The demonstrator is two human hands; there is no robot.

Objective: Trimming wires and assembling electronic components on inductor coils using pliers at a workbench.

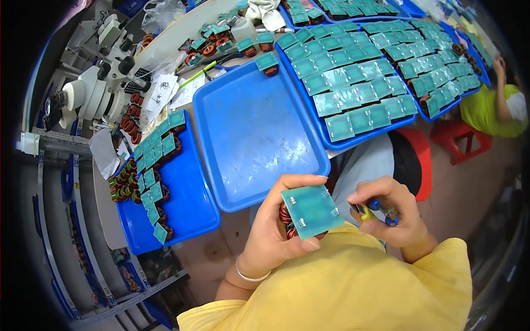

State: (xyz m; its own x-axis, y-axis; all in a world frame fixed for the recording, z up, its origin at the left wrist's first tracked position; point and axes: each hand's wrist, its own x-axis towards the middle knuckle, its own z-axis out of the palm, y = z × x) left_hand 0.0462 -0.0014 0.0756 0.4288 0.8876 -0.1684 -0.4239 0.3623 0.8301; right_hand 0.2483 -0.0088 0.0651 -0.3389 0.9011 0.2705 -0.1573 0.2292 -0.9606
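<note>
In my left hand [265, 234] is a coil with a square green circuit board [314, 215] on it. The board faces up, with a few small silvery solder points near its edges. Red-brown copper windings [285, 216] show under the board's left side, between it and my palm. My right hand [396, 215] is closed round a small pair of pliers [375, 204] with blue and yellow parts. Their tip points at the board's right edge, a short gap away. My fingers partly hide the pliers, so the exact jaw shape cannot be made out.
Ahead lies a blue tray [201, 118] with one board-topped coil [267, 63] at its far right corner. A left tray [193, 212] holds several more, beside bare coils [128, 185]. Filled trays [323, 140] stand right. Another person [497, 113] sits near a red stool [461, 140].
</note>
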